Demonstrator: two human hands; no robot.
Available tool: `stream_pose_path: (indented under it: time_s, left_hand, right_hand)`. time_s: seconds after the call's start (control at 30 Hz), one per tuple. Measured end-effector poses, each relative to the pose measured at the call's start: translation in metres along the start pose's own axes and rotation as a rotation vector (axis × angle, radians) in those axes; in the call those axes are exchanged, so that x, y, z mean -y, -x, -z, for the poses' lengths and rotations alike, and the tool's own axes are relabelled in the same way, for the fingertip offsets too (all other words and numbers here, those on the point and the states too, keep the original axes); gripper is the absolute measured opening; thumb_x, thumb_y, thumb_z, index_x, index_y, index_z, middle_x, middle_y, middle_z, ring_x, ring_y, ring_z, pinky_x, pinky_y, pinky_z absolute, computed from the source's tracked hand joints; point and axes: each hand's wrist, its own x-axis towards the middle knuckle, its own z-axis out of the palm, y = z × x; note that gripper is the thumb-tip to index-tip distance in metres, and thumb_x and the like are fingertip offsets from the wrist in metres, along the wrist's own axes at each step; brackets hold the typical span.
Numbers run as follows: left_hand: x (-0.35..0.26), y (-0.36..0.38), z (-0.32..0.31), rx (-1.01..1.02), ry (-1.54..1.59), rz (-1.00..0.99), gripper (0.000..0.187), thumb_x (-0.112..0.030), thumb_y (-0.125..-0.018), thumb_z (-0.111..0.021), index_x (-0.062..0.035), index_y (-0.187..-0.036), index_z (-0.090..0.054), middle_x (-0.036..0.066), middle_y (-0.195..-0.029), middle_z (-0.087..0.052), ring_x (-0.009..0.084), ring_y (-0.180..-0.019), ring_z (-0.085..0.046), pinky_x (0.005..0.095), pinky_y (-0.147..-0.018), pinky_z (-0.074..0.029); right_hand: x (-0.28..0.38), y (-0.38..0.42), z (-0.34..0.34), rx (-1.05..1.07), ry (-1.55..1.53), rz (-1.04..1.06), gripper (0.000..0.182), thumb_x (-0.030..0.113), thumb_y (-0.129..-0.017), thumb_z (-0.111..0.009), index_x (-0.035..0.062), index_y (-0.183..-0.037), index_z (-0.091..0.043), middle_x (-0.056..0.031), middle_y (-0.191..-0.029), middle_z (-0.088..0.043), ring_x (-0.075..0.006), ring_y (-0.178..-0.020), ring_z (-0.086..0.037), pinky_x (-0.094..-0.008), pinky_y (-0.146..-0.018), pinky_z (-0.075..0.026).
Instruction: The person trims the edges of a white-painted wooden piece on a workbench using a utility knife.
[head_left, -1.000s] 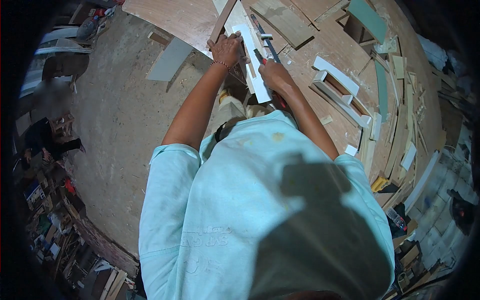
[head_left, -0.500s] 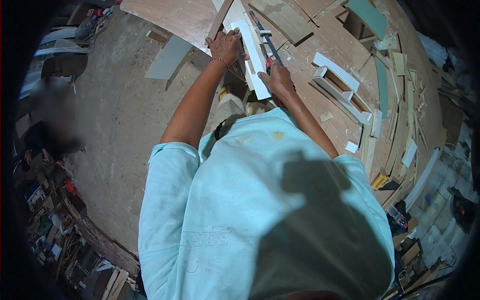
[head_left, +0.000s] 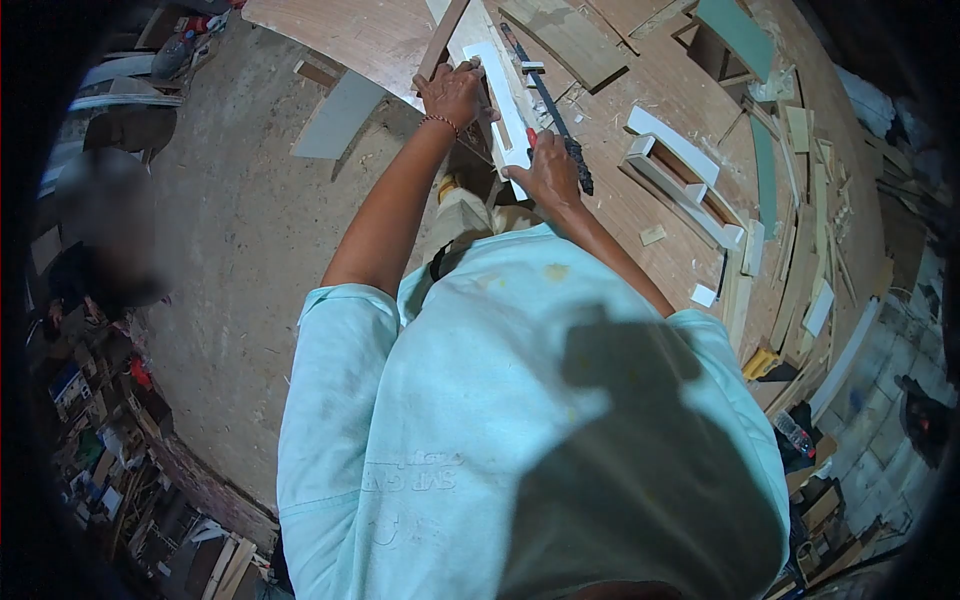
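A long white strip with a slot point(head_left: 486, 75) lies on boards at the edge of the wooden tabletop point(head_left: 650, 110). My left hand point(head_left: 453, 95) grips its upper part, with the fingertips on its face. At the lower end my right hand point(head_left: 547, 172) is closed on a small red-handled tool point(head_left: 532, 138), its thumb against the strip. How far the fingers wrap the tool is hidden. Just right of the strip, a long black bar point(head_left: 561, 124) lies on the table, its lower end beside my right hand. A brown wooden piece point(head_left: 441, 38) lies above my left hand.
A white slotted wooden box frame point(head_left: 672, 180) is to the right, with green-faced pieces point(head_left: 738, 35) and piled wood strips point(head_left: 800, 240) beyond. A grey panel point(head_left: 338, 117) juts out below the table's left edge. Another person point(head_left: 110, 240) is at the far left.
My right hand has shifted slightly left, baring the lower end of the black bar. The red-handled tool is now nearer the strip. My left hand looks unmoved.
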Motion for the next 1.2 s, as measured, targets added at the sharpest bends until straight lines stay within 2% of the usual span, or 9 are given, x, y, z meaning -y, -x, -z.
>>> stream_pose_path:
  time_s: [0.03,0.1,0.23,0.4,0.53,0.7,1.03,1.13,1.2]
  left_hand:
    - [0.0,-0.001,-0.003,-0.001,-0.001,-0.002,0.074,-0.05,-0.049,-0.072,-0.0207,-0.113,-0.052,-0.002,-0.117,-0.05,0.0203,-0.109,-0.043,0.0557,-0.077,-0.029]
    - [-0.001,-0.004,-0.006,-0.008,-0.038,0.054,0.057,-0.041,-0.057,-0.071,-0.0255,-0.11,-0.054,-0.011,-0.124,-0.044,0.0182,-0.108,-0.043,0.0547,-0.085,-0.025]
    - [-0.002,-0.001,-0.004,0.008,0.009,0.038,0.052,-0.037,-0.061,-0.069,-0.0247,-0.11,-0.055,-0.011,-0.124,-0.044,0.0188,-0.108,-0.043,0.0586,-0.087,-0.023]
    - [-0.002,-0.004,-0.002,0.029,0.01,0.029,0.056,-0.036,-0.059,-0.07,-0.0228,-0.11,-0.054,-0.01,-0.124,-0.044,0.0197,-0.11,-0.041,0.064,-0.089,-0.02]
    - [-0.003,-0.004,0.003,0.008,0.017,0.03,0.057,-0.035,-0.058,-0.071,-0.0218,-0.11,-0.053,-0.009,-0.125,-0.043,0.0197,-0.111,-0.041,0.0635,-0.088,-0.022]
    - [0.004,-0.021,0.002,0.009,-0.017,0.032,0.038,-0.017,-0.071,-0.06,-0.0201,-0.108,-0.054,-0.008,-0.126,-0.043,0.0189,-0.109,-0.043,0.0609,-0.086,-0.025]
    - [0.008,-0.035,0.011,0.014,0.01,0.069,0.034,-0.009,-0.072,-0.054,-0.0195,-0.105,-0.057,-0.008,-0.121,-0.046,0.0178,-0.105,-0.045,0.061,-0.085,-0.025]
    - [0.011,-0.037,0.007,-0.01,0.01,0.058,0.034,-0.008,-0.073,-0.052,-0.02,-0.105,-0.057,-0.008,-0.122,-0.046,0.0175,-0.106,-0.044,0.0623,-0.086,-0.024]
    - [0.012,-0.036,0.006,0.025,0.01,0.068,0.035,-0.008,-0.074,-0.05,-0.0202,-0.106,-0.056,-0.008,-0.122,-0.046,0.0178,-0.107,-0.043,0.0643,-0.087,-0.022]
  right_hand:
    - [0.003,0.001,0.001,-0.002,-0.001,-0.001,0.06,0.03,-0.059,-0.075,-0.0056,-0.095,-0.042,-0.0225,-0.094,-0.049,-0.0355,-0.077,-0.058,-0.0368,-0.064,-0.05]
    - [0.007,0.001,0.002,0.015,0.051,-0.025,0.059,0.027,-0.058,-0.075,-0.0055,-0.095,-0.042,-0.0231,-0.092,-0.05,-0.0338,-0.076,-0.058,-0.0368,-0.064,-0.05]
    - [0.012,0.0,-0.001,0.037,0.019,-0.086,0.055,0.026,-0.059,-0.072,-0.006,-0.093,-0.042,-0.0248,-0.09,-0.049,-0.036,-0.079,-0.055,-0.0401,-0.067,-0.047]
    - [0.016,-0.003,-0.001,-0.005,0.013,-0.07,0.056,0.021,-0.055,-0.073,-0.0073,-0.093,-0.043,-0.0245,-0.089,-0.049,-0.0339,-0.073,-0.058,-0.0365,-0.062,-0.051]
    - [0.016,-0.008,-0.002,-0.007,0.03,-0.072,0.057,0.02,-0.055,-0.073,-0.008,-0.094,-0.042,-0.0242,-0.088,-0.049,-0.0336,-0.073,-0.058,-0.0357,-0.062,-0.051]
    - [0.019,-0.021,0.0,-0.043,0.026,-0.101,0.058,0.021,-0.054,-0.074,-0.0085,-0.093,-0.042,-0.0241,-0.088,-0.049,-0.0335,-0.074,-0.058,-0.0344,-0.063,-0.051]
    - [0.023,-0.043,-0.002,-0.025,0.004,-0.105,0.06,0.02,-0.055,-0.074,-0.0087,-0.095,-0.041,-0.0249,-0.089,-0.049,-0.0338,-0.074,-0.058,-0.0344,-0.064,-0.051]
    - [0.022,-0.044,0.0,-0.002,0.002,-0.115,0.06,0.019,-0.054,-0.074,-0.0089,-0.095,-0.04,-0.0258,-0.089,-0.049,-0.0349,-0.074,-0.058,-0.035,-0.064,-0.051]
    - [0.02,-0.044,0.002,0.032,-0.057,-0.108,0.057,0.022,-0.058,-0.07,-0.0086,-0.095,-0.04,-0.0281,-0.091,-0.048,-0.0393,-0.081,-0.054,-0.042,-0.071,-0.046]
